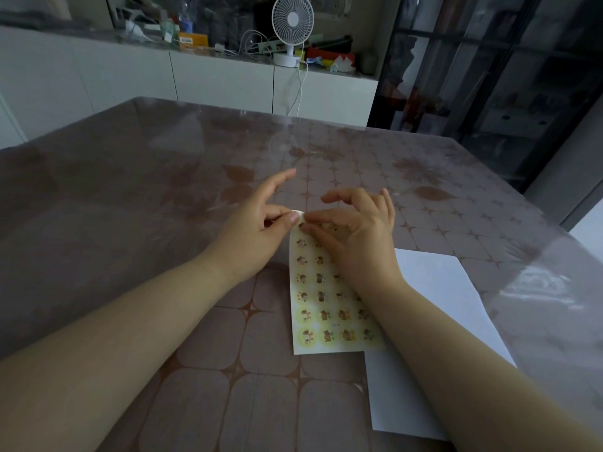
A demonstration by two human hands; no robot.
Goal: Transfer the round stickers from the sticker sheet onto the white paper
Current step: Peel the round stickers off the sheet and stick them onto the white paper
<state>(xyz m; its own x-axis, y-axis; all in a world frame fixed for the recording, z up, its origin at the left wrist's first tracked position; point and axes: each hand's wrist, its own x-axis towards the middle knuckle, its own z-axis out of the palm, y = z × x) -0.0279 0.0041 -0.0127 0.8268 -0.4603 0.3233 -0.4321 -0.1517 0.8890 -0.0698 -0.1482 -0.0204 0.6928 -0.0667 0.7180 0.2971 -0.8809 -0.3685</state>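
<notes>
Sticker sheet (321, 298) lying flat on the desk (163, 197), its right edge overlapping the white paper (440, 288). Only the far left corner is lifted and curled. Rows of round stickers (306, 336) cover the sheet; none is visible on the white paper, so the transfer appears to be at its start.

The left hand (257, 230) has a closed grip: thumb and forefinger pinch the raised corner, with the other fingers extended. The right hand (359, 236) sets thumb and forefinger tips close together on the top row, its remaining fingers arched clear. Whether this grip already has a sticker's edge cannot be told.

Handling, as judged: the sheet is thin, light and limp, and bends readily at the corner. Each sticker is likely flimsy and tacky underneath, and prone to curl or crease. Hold is best taken at a sticker's rim, lifted with a fingernail while the backing is bent away.
</notes>
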